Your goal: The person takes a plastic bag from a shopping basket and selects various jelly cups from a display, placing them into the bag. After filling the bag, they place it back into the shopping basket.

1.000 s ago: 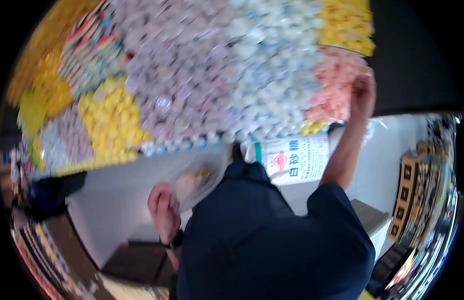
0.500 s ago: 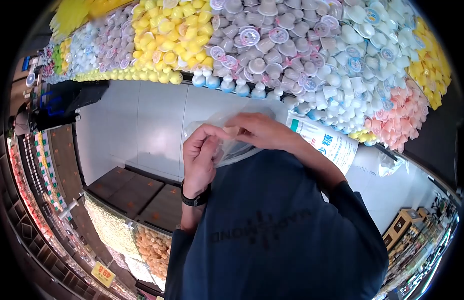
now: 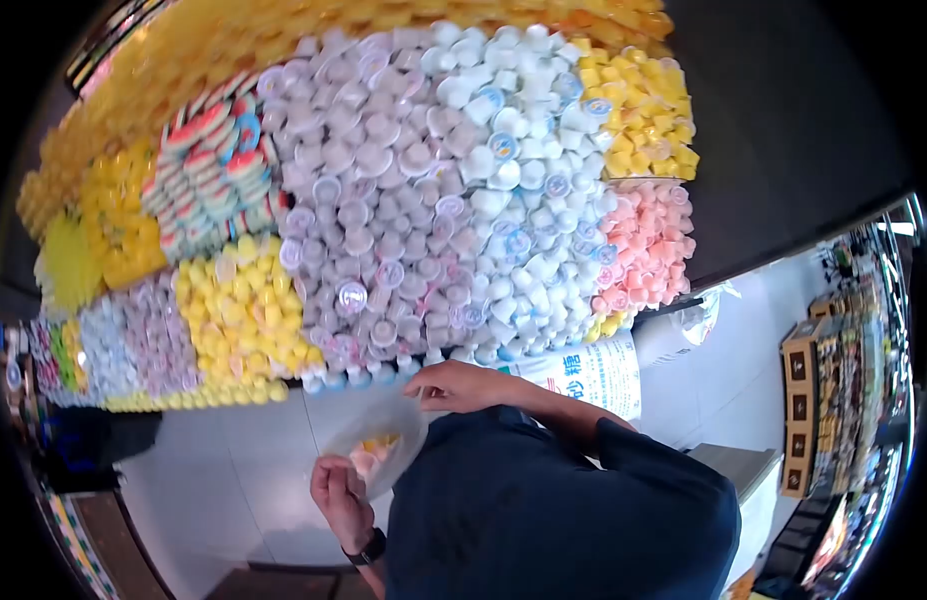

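Observation:
A translucent plastic bag (image 3: 401, 452) hangs with its mouth spread between my two hands. Pink and yellow pieces, probably jelly cups, show inside it. My left hand (image 3: 341, 492), with a dark band on the wrist, grips the bag's near left edge, fingers curled. On the far right side of the mouth, my right hand (image 3: 453, 387) pinches the rim between thumb and fingers. Just beyond my right hand rises the front of a display heaped with purple jelly cups (image 3: 373, 250) and pale blue jelly cups (image 3: 528, 240).
Yellow jelly cups (image 3: 245, 305), pink cups (image 3: 648, 245) and red-and-white packets (image 3: 215, 165) fill other sections. A white printed sack (image 3: 608, 375) stands against the display at right. Grey tiled floor (image 3: 223, 480) lies at left; wooden shelving (image 3: 798, 410) is far right.
The bag, bunched between my hands before, is now spread wide with its contents showing. My hands have moved apart, and the view has tilted up to more of the display.

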Tool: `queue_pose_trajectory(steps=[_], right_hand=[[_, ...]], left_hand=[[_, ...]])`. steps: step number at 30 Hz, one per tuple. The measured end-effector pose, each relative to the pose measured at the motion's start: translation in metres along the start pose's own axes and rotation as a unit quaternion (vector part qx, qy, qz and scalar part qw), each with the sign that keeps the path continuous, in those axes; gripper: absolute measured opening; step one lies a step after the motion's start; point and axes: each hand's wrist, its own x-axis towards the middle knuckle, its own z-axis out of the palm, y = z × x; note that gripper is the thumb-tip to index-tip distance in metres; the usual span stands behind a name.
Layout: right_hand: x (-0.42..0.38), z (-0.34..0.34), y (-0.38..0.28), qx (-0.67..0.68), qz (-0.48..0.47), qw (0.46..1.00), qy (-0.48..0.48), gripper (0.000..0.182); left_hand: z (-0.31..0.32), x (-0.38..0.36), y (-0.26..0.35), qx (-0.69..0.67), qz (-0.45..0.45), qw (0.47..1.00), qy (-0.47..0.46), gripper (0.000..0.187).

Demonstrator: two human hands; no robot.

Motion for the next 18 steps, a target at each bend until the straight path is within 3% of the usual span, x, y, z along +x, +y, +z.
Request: queue_pose_trajectory(steps=[3,7,9,11,13,15,16,18], right_hand=[[-0.012,-0.039,-0.012,0.016,-0.013,0.998,0.058,0.029],[-0.025,-0.118,-0.021,-0.117,-0.079,0.97,0.198,0.026],[-0.03,-0.172,-0.034,-0.133,-0.043,0.952,0.272,0.022],[-0.026,-0.231,-0.046,-0.195,-0.037,0.894,0.401,0.024],[-0.009,-0.304,-0.045,-0.217,-0.101,0.837,0.492,0.023],[0.006,-0.363,-0.067,-0.332,-0.087,0.754,0.56,0.029],[0.017,-0.391,-0.07,-0.332,-0.097,0.751,0.563,0.029],[0.039,-0.44,-0.061,-0.477,-0.108,0.644,0.589,0.037]], left_hand=[[-0.009,0.005,-0.006,0.0,0.001,1.0,0.002,0.011],[-0.012,0.008,-0.007,0.003,-0.007,1.0,0.021,0.011],[-0.012,0.01,-0.009,-0.005,0.0,1.0,0.019,0.01],[-0.012,0.013,-0.014,0.019,0.029,0.999,0.036,0.01],[-0.005,0.008,-0.006,0.018,0.037,0.999,0.035,0.01],[0.005,0.001,0.004,-0.007,-0.01,0.999,0.035,0.011],[0.011,0.001,0.003,-0.012,0.007,0.999,0.037,0.012],[0.023,-0.003,0.006,0.0,0.022,0.999,0.03,0.012]])
